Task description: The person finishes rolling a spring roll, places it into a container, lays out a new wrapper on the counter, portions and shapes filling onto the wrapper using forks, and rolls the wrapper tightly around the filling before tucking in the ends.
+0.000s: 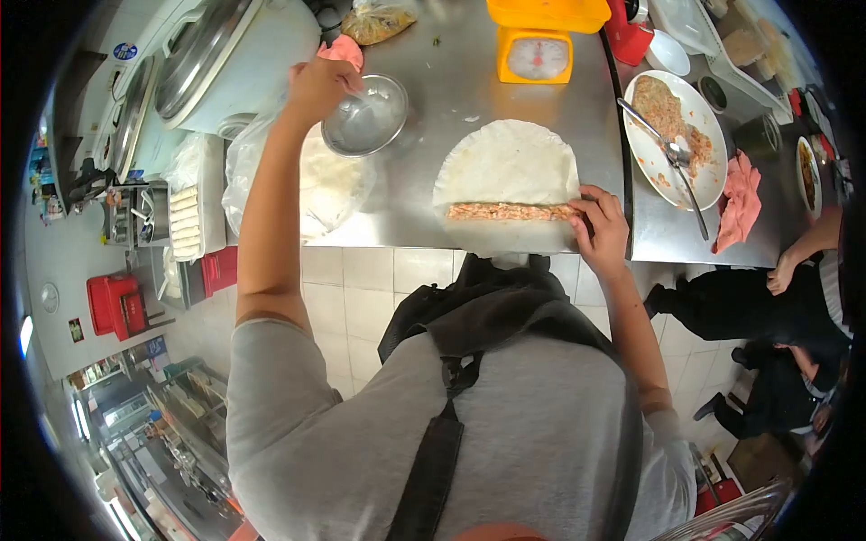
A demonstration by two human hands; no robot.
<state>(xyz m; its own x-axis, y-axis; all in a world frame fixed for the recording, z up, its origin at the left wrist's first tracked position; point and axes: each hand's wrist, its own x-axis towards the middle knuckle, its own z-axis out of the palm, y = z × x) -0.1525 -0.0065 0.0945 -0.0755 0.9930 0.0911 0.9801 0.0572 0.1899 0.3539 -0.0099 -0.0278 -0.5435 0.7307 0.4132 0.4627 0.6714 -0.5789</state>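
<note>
A round, thin pale wrapper [510, 162] lies flat on the steel counter. Across its lower part runs a long strip of pinkish minced filling [510, 212]. My right hand [603, 227] rests at the right end of that strip, fingertips touching it, thumb and fingers apart. My left hand [320, 88] reaches over the left rim of a metal bowl [365, 117], close to a pink cloth [341, 54]; its fingers are bent and partly hidden, so any hold is unclear. Under my left forearm and the bowl, more pale wrappers [329, 185] lie beside clear plastic.
A yellow scale [538, 56] stands at the back. On the right, a white plate [663, 176] holds filling and spoons beside another pink cloth [740, 203]. Large lidded pots [244, 68] and a tray of white rolls [212, 216] are left. Other people [776, 298] stand at right.
</note>
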